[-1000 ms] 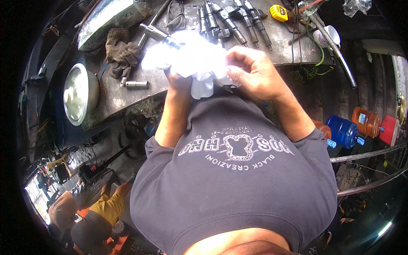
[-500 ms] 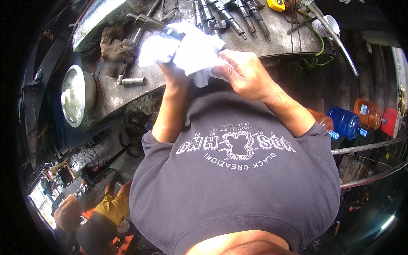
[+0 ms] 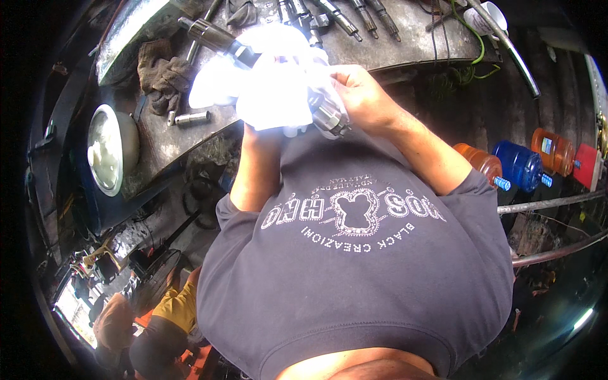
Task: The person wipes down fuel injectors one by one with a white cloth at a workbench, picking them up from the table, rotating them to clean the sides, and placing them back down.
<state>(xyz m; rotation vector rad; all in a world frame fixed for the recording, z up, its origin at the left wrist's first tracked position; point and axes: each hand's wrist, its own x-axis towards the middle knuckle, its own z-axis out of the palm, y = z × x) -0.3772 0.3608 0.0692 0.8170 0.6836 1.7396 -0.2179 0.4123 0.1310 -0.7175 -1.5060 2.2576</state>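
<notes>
A dark metal fuel injector [image 3: 212,37] slants across in front of my chest, its middle wrapped in a bright white cloth [image 3: 272,95]. Its toothed lower end [image 3: 332,118] sticks out below the cloth, beside my right hand. My left hand [image 3: 254,128] is closed around the wrapped injector from beneath; the cloth hides most of its fingers. With fingers closed, my right hand [image 3: 362,95] pinches the cloth at its right side. Several similar injectors [image 3: 342,20] lie in a row on the metal bench [image 3: 418,47] just beyond.
On the bench's left lie a dirty work glove [image 3: 161,79] and a small socket tool [image 3: 191,118]. A pale round bowl [image 3: 113,151] stands at the left edge. Right: a metal pipe [image 3: 506,54], a white cup [image 3: 486,20], blue [image 3: 516,166] and orange jugs [image 3: 552,152]. Another person [image 3: 161,329] sits lower left.
The injector's toothed lower end now shows out of the cloth beside my right hand. The cloth and injector have shifted slightly, and the view has moved a little.
</notes>
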